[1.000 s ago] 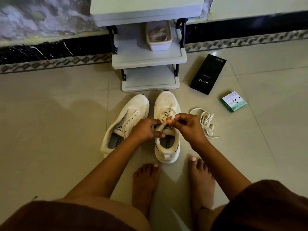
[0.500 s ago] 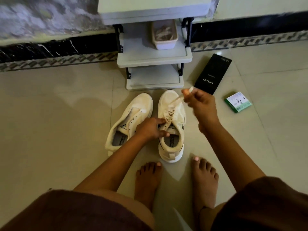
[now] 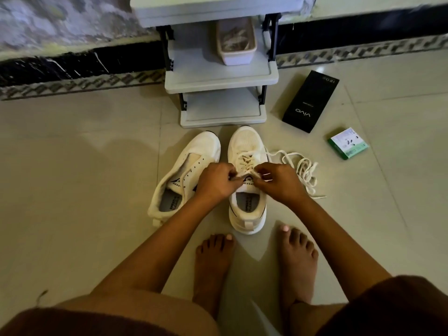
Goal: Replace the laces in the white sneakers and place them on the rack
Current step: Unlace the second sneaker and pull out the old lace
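Two white sneakers sat side by side on the tiled floor [image 3: 72, 166], right in front of the grey rack [image 3: 221, 76]. Their toes pointed at the rack's bottom shelf.

The right sneaker [image 3: 247, 190] stood straight. A cream lace [image 3: 244, 161] criss-crossed over its top. The left hand [image 3: 215, 181] had its fingers curled tight, pinching the lace just above the shoe's tongue. The right hand [image 3: 278, 181] was curled too, and it pinched the lace from the other side. The two hands nearly touched each other over the shoe. Black letters on the tongue peeked out between them, but the hands hid most of the word.

The left sneaker [image 3: 184, 175] leaned a little away from its partner. Its eyelet holes showed in a row. Writing on its tongue and on its insole was too small to read fully.

A loose lace [image 3: 304, 169] lay in a messy pile on the floor, just right of the right sneaker.

A black box [image 3: 310, 101] lay to the right of the rack. It said "vivo" in white letters. A small green and white box [image 3: 348, 144] lay a bit past it, farther from the rack.

A pale tub [image 3: 236, 42] sat on the rack's middle shelf, with light things inside that were hard to make out.

Two bare feet stood behind the sneakers.
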Action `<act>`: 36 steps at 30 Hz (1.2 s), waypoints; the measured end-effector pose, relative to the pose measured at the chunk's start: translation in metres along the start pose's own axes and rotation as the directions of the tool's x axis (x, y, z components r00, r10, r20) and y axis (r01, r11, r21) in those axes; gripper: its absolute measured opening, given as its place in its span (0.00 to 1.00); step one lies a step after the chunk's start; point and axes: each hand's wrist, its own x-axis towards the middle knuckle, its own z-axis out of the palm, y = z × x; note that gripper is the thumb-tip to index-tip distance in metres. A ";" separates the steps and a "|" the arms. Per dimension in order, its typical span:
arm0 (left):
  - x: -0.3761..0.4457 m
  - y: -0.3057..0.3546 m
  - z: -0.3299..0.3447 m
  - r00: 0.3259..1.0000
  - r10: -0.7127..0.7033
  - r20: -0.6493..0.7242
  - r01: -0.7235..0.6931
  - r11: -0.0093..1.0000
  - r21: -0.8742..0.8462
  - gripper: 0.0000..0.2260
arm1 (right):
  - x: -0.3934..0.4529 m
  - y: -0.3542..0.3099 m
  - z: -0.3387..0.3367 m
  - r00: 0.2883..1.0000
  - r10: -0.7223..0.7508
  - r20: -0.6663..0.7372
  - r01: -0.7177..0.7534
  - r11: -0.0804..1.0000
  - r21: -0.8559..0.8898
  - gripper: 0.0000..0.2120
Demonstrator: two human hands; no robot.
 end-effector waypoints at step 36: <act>-0.012 0.001 0.000 0.919 0.368 -0.142 -0.312 0.899 0.308 0.11 | -0.016 0.001 0.030 0.977 0.022 0.213 0.076 0.895 -0.440 0.32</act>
